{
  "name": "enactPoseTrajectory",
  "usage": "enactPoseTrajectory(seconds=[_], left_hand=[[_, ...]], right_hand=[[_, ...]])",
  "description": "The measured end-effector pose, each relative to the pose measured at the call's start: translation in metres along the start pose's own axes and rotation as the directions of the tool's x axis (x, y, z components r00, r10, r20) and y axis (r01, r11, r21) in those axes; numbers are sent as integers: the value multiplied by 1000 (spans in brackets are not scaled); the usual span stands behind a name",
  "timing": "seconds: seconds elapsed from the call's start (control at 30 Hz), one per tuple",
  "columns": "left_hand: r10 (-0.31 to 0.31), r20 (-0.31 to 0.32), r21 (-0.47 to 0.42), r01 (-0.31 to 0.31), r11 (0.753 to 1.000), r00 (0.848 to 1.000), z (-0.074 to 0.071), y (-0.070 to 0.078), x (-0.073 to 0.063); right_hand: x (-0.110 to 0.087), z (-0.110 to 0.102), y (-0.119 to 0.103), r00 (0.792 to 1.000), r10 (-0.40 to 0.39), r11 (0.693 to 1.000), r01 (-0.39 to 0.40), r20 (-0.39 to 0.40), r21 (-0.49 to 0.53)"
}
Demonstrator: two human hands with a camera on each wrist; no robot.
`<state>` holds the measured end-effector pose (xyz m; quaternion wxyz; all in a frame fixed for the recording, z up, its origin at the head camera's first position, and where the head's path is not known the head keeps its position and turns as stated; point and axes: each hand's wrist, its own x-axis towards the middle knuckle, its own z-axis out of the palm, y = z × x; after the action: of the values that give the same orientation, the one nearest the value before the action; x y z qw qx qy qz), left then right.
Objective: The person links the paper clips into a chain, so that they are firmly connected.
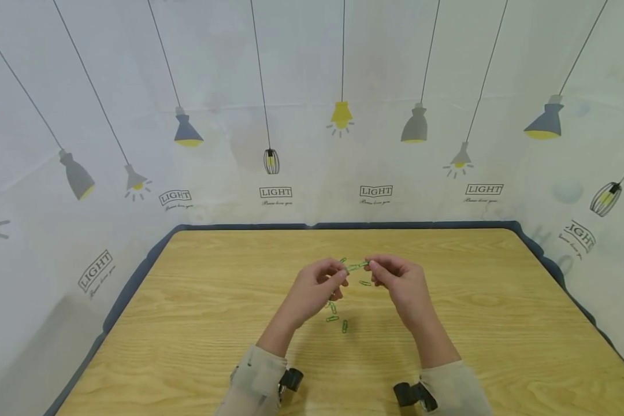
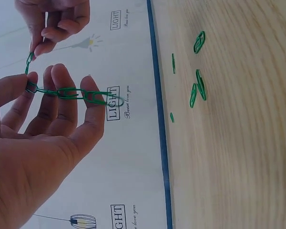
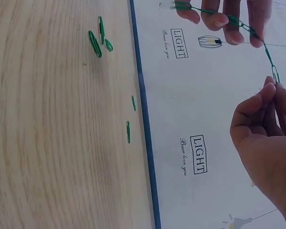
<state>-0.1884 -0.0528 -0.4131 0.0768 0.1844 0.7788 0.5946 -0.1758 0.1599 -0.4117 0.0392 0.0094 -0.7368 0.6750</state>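
Note:
A chain of linked green paper clips point(image 2: 69, 93) is held up above the table between both hands. My left hand point(image 1: 316, 288) pinches one link between thumb and index finger. From that pinch the rest of the chain hangs down across the other fingers, as the left wrist view shows. My right hand point(image 1: 403, 284) grips the end clip point(image 3: 275, 71) of the chain with thumb and fingertip. Between the two hands the links stretch in a nearly straight line.
Several loose green paper clips lie on the wooden table point(image 1: 213, 323). One clip point(image 1: 345, 326) is nearest to me, and another clip point(image 1: 364, 283) lies between the hands. A dark blue edge point(image 1: 395, 225) borders the table, with a printed wall covering point(image 1: 312, 69) behind.

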Motion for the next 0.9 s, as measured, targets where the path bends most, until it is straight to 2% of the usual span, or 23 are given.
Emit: enactPoseTrajectory(seconds=[0.23,0.37,0.7,0.9], left_hand=[[-28,59,14,27,1000,998,2,-4,2],[-20,70,10,19,1000,997,3,-4,3],[29,32,4,-29,1000,999,4,3,5],[37,-8,12,-36,999,999,1,2,3]], right_hand=[[-2,4,-6,1000,-12,999,12,4,29],[-2,7,-9,1000,-24,998,24,11,51],[-1,14,-6,999,-36,997,34,19,73],[-2,17,-6,999,-18,999,17,33,43]])
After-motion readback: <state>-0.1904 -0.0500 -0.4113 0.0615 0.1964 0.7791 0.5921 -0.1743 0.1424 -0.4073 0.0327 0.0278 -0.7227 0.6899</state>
